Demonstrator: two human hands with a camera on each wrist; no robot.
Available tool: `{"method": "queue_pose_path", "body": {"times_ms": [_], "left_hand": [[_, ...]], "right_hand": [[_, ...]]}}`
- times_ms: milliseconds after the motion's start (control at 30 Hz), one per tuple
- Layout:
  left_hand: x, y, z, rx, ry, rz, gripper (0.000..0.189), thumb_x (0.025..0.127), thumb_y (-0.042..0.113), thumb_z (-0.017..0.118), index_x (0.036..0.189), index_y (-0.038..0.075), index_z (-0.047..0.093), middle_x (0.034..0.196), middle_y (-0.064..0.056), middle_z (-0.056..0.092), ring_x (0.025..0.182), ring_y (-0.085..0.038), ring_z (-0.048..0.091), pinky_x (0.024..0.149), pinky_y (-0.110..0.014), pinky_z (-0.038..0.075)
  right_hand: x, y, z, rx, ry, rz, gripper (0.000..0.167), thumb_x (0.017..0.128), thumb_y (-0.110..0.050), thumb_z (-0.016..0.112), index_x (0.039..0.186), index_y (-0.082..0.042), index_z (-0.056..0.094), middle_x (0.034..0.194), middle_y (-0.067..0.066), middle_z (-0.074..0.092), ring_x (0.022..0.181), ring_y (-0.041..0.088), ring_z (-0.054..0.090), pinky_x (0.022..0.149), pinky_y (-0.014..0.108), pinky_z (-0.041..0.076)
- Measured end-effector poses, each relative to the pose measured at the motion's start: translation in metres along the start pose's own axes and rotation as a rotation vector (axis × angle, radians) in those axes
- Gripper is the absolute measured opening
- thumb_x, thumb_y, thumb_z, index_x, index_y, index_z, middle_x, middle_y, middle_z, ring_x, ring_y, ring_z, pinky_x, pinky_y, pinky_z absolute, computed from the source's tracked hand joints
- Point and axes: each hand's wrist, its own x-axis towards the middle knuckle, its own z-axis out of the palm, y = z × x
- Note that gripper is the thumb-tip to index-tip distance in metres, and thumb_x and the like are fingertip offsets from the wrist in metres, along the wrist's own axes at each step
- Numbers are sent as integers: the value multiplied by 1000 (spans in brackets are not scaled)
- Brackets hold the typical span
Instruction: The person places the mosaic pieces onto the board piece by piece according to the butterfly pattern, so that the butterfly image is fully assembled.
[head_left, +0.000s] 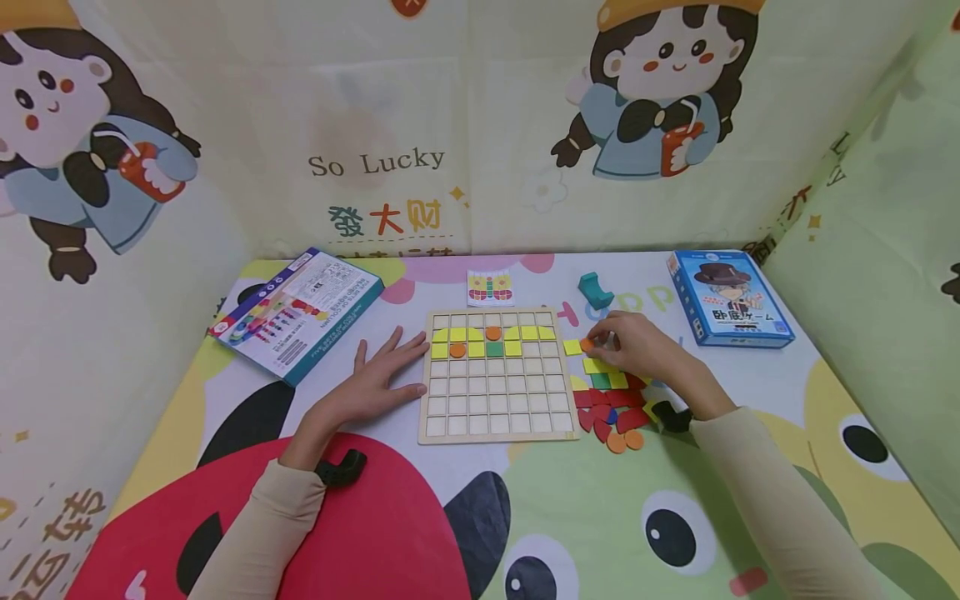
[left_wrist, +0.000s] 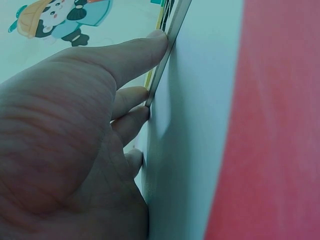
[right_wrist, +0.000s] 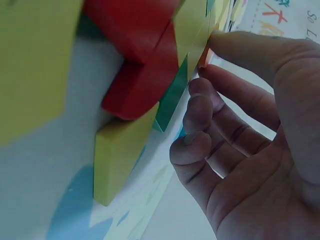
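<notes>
A wooden grid board [head_left: 495, 405] lies flat in the middle, with yellow, orange and green pieces in its upper rows. My left hand [head_left: 381, 377] is spread along the board's left side; in the left wrist view the thumb [left_wrist: 142, 50] touches the board's edge. To the right of the board, my right hand [head_left: 647, 346] pinches an orange disc [head_left: 587, 344] between thumb and index finger. Beside that disc lies a yellow square [head_left: 572, 347]. Below the right hand is a pile of loose pieces, with red ones [head_left: 600, 398] and two orange discs [head_left: 616, 442] at its near end.
Behind the board lies a small butterfly pattern card [head_left: 490, 288]. A teal curved block [head_left: 596, 291] sits to the card's right. One flat game box [head_left: 300, 312] is at the back left, and a blue box [head_left: 729, 298] at the back right. A printed curtain hangs behind the table.
</notes>
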Motion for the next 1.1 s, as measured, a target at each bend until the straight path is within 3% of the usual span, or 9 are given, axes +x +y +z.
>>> {"method": "queue_pose_path", "body": {"times_ms": [467, 767, 867, 967, 1100], "left_hand": [[0, -1, 0, 1, -1, -2, 84, 96, 45, 74, 168, 27, 33, 179, -2, 25, 169, -36, -1, 125, -75, -19], [0, -1, -1, 2, -3, -1, 85, 96, 45, 74, 168, 26, 33, 179, -2, 25, 169, -36, -1, 124, -75, -18], [-1, -1, -1, -2, -2, 0, 84, 96, 45, 74, 168, 26, 33, 179, -2, 25, 169, -36, -1, 124, -75, -19], [-1, -1, -1, -3, -4, 0, 84, 96, 45, 74, 168, 27, 34, 179, -2, 24, 169, -36, -1, 124, -75, -19], [-1, 0, -1, -4, -6, 2, 84, 96, 44, 74, 167, 26, 34, 179, -2, 24, 169, -36, -1, 124, -76, -18]], "right_hand": [[3, -1, 1, -47, 20, -4, 38, 93, -32, 82, 122, -7, 78, 113, 11, 72, 99, 22, 62, 76, 31, 61], [11, -32, 6, -28, 50, -60, 36, 92, -27, 83, 122, -7, 78, 114, 13, 73, 89, 22, 62, 68, 25, 56], [15, -45, 12, -25, 44, -103, 34, 93, -29, 82, 121, -9, 79, 120, 13, 74, 109, 32, 68, 67, 24, 55], [19, -55, 19, -28, 41, -139, 32, 94, -31, 81, 119, -10, 80, 117, 10, 75, 115, 32, 67, 70, 26, 56], [23, -64, 25, -51, 53, -175, 29, 94, -31, 81, 115, -11, 81, 106, 6, 72, 92, 20, 61, 74, 28, 55]]}}
